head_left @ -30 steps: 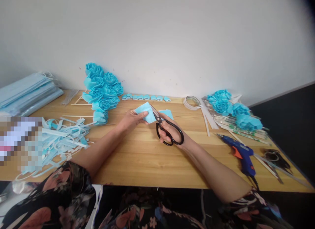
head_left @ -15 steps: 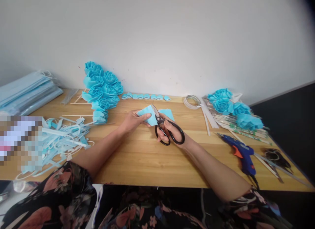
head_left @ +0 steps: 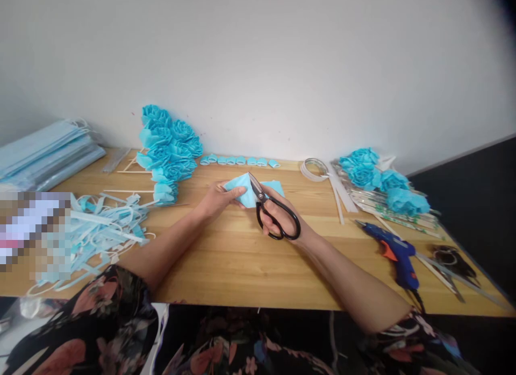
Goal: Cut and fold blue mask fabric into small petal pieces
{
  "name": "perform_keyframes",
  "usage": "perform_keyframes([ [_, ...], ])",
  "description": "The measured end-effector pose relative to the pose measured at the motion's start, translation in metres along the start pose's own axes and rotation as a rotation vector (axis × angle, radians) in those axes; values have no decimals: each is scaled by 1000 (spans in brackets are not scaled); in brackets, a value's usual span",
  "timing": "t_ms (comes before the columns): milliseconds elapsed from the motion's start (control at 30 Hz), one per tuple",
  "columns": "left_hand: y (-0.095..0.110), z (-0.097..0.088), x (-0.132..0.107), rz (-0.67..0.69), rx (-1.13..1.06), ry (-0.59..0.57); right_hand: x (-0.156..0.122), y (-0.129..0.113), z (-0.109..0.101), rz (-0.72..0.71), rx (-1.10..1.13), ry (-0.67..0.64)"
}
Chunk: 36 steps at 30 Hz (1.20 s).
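My left hand point(head_left: 220, 199) pinches a light blue piece of mask fabric point(head_left: 245, 188) between thumb and fingers over the middle of the table. In my right hand point(head_left: 282, 216) are black-handled scissors point(head_left: 297, 220), fingers through the loops. Their blades lie along the right edge of the fabric, tips pointing up and left, and look nearly closed. Behind my right hand a second blue piece point(head_left: 274, 188) shows, partly hidden by my fingers; I cannot tell if it is loose or touching.
Blue fabric roses point(head_left: 169, 149) stand left of a row of small blue folded pieces point(head_left: 241, 160). Cut mask strips point(head_left: 108, 230) and stacked masks point(head_left: 48, 149) lie left. A tape roll point(head_left: 314, 169), more roses point(head_left: 397, 186) and a blue glue gun point(head_left: 397, 251) lie right.
The scissors' handles have come closer together as my right hand squeezes, closing the blades at the fabric's edge. My left hand stays nearly still, and the view has shifted slightly.
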<state>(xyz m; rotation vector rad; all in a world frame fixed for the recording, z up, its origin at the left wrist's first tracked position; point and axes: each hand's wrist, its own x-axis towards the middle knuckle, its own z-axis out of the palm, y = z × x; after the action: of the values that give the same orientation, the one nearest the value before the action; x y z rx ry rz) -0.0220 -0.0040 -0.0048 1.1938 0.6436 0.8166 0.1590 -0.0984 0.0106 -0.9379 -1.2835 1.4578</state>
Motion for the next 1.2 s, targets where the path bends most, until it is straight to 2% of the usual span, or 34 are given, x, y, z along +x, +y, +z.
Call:
perform_keyframes([
  [167,-2,0,1,-24,34,22,2,-1,-5,-19,-27,28],
  [367,-6,-5,3,-70,-5,164,7,-3,-16,-85,73,216],
  [467,-9,-8,4,-57,-2,204,12,-7,-25,-155,-4,222],
  [533,-9,-8,4,-49,-7,210,14,-15,-35,-170,-260,263],
  [567,-9,-8,5,-44,-10,215,13,-20,-42,-152,-479,326],
  [633,-8,-7,5,-37,0,229,5,-32,-58,-34,-1013,425],
  [700,-7,-6,6,-54,46,249,-9,-44,-75,143,-1423,417],
  [800,-5,-3,5,-94,143,258,-35,-61,-96,458,-1666,274],
  [867,-1,1,3,-56,160,230,-47,-70,-102,559,-1742,206],
  [933,3,6,0,-4,182,194,-50,-77,-95,510,-1792,340],
  [1000,7,11,-4,22,202,182,-43,-79,-74,288,-1675,433],
  [1067,9,15,-8,28,226,179,-27,-74,-46,88,-1362,313],
  [1133,9,15,-9,37,240,181,-8,-61,-20,34,-1080,187],
  [1200,8,14,-8,53,234,193,10,-44,-3,0,-962,194],
])
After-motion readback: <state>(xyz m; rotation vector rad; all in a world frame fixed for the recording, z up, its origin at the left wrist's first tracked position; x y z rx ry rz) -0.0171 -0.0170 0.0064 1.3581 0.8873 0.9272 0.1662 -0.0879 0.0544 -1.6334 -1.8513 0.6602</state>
